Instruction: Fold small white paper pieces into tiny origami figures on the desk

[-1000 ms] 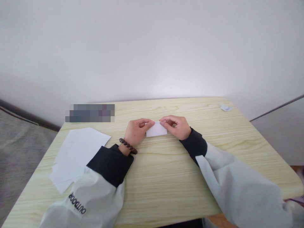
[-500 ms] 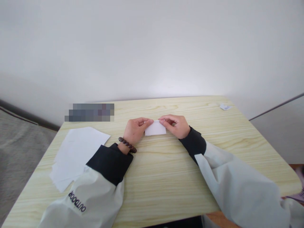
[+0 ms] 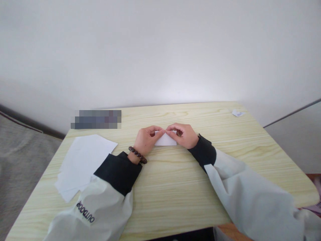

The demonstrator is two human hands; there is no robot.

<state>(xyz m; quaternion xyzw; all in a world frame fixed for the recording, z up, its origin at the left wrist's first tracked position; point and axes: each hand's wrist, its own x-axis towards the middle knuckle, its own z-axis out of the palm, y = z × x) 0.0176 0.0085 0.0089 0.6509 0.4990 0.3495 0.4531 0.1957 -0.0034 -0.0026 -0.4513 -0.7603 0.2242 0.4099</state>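
Observation:
A small folded piece of white paper [image 3: 165,141] lies on the light wooden table [image 3: 175,187], near its middle. My left hand [image 3: 147,140] pinches the paper's upper left part with curled fingers; a dark bead bracelet circles that wrist. My right hand [image 3: 183,135] pinches the upper right part, its fingertips almost meeting those of the left hand over the paper's top edge. Most of the paper's upper half is hidden under my fingers.
Loose white sheets [image 3: 82,164] are stacked at the table's left side. A small crumpled scrap of paper [image 3: 237,113] sits at the far right corner. A blurred patch [image 3: 96,119] lies at the far left edge. A white wall stands behind the table.
My fingertips have moved closer together over the paper's top edge, and less of the paper shows. The arms have hardly shifted.

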